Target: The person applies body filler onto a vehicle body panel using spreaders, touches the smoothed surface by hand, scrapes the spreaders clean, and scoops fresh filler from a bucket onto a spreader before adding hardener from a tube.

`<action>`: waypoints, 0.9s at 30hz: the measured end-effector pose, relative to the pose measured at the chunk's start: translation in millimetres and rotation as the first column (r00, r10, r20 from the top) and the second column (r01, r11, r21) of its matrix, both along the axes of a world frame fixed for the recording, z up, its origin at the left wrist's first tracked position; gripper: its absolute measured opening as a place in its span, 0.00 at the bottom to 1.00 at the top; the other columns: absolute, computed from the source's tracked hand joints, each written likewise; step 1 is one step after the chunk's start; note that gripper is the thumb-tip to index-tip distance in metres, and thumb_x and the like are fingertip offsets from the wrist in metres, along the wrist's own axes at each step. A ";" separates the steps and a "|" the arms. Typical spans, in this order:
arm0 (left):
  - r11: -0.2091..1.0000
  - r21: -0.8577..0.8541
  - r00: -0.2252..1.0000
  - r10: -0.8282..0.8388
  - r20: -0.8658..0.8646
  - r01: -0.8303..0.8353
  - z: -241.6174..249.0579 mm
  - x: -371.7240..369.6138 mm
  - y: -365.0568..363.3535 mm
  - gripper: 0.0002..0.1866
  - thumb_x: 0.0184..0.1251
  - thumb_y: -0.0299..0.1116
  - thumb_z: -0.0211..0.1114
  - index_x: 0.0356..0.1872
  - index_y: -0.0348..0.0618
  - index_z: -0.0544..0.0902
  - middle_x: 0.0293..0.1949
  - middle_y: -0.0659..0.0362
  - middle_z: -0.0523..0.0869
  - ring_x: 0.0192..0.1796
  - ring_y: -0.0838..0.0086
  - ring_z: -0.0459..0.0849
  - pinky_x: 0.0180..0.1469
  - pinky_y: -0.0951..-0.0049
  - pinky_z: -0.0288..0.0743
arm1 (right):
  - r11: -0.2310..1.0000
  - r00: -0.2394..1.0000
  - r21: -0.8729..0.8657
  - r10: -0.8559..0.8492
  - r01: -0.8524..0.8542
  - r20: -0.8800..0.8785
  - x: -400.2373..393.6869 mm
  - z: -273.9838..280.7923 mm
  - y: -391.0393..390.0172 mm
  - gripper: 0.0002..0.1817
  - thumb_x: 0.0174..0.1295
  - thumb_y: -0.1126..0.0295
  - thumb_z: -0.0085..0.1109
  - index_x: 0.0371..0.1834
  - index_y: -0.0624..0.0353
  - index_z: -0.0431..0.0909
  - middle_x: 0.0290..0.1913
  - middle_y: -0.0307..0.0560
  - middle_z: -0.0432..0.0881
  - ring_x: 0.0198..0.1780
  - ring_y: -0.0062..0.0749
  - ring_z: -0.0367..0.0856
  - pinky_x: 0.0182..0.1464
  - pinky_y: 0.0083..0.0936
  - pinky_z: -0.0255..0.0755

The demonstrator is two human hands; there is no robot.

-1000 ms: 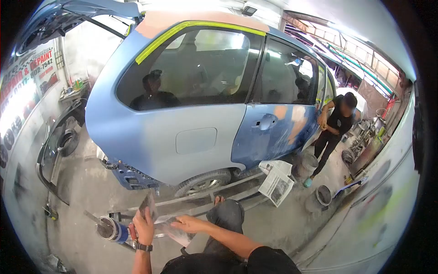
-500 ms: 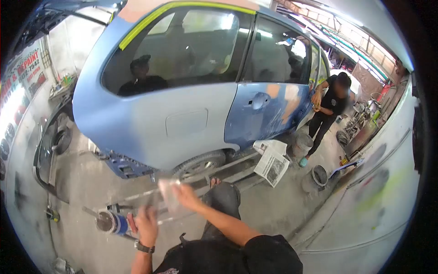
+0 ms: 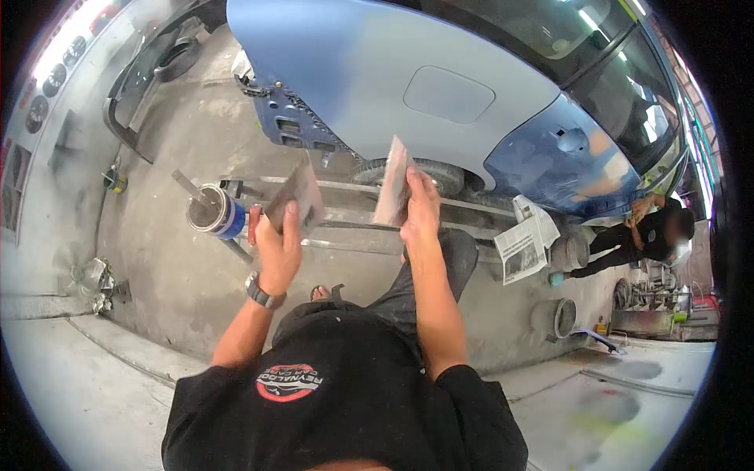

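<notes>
My left hand (image 3: 280, 251), with a watch on the wrist, is closed around a wide putty knife (image 3: 302, 192) with a red handle; its blade is slightly blurred. Across from it, my right hand (image 3: 422, 206) grips a thin flat spreader (image 3: 393, 184) with pinkish material along its face. A gap separates the two tools, both held in the air in front of the car. Left of my left hand, a blue-and-white can (image 3: 228, 216) has a flat stick standing in it.
The blue and grey car (image 3: 353, 71) fills the top, above a metal frame (image 3: 338, 216) on the floor. Newspaper (image 3: 525, 243) lies on the right, near a grey bucket (image 3: 554, 318). Another person (image 3: 652, 231) works at the car door.
My view has tilted down and turned. Both hands now stand higher in view and apart, each tool showing more clearly. The other person stays by the door.
</notes>
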State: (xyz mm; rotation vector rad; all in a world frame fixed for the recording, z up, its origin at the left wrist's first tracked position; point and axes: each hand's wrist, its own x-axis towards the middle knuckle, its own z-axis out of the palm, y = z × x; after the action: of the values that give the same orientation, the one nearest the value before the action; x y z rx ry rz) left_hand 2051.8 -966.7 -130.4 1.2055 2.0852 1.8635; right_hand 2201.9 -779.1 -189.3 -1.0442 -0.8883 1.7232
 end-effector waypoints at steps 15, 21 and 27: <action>0.939 -0.064 0.938 -0.341 -0.064 0.338 8.8 54.1 5.1 0.13 0.68 0.21 0.62 0.53 0.33 0.83 0.37 0.45 0.85 0.35 0.56 0.86 0.38 0.65 0.79 | 0.851 0.803 -0.157 0.391 -0.502 -0.450 -22.6 -30.9 -57.8 0.34 0.74 0.39 0.45 0.73 0.49 0.66 0.52 0.46 0.84 0.51 0.37 0.84 0.52 0.38 0.79; 0.969 -0.143 0.969 -0.175 0.176 0.201 18.2 40.5 10.7 0.07 0.72 0.26 0.61 0.41 0.30 0.82 0.30 0.41 0.83 0.25 0.48 0.83 0.29 0.60 0.74 | 0.768 0.817 -0.281 0.521 -0.575 -0.247 -9.4 -32.6 -69.1 0.29 0.75 0.42 0.46 0.67 0.51 0.71 0.51 0.39 0.83 0.45 0.29 0.83 0.43 0.34 0.80; 0.975 -0.215 0.999 0.052 -0.014 -0.054 -17.4 -25.3 19.4 0.13 0.74 0.32 0.61 0.40 0.26 0.81 0.30 0.42 0.84 0.27 0.52 0.85 0.29 0.62 0.74 | 0.584 0.528 -0.187 0.803 -0.790 0.276 15.9 -29.8 -95.2 0.27 0.72 0.50 0.59 0.62 0.61 0.79 0.36 0.41 0.83 0.26 0.24 0.79 0.35 0.31 0.81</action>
State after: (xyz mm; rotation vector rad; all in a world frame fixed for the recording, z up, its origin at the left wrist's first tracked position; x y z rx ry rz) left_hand 2026.5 -947.3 -147.8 1.1190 2.2744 1.6020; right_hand 2217.8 -874.3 -219.1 -1.0364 -1.7790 2.3491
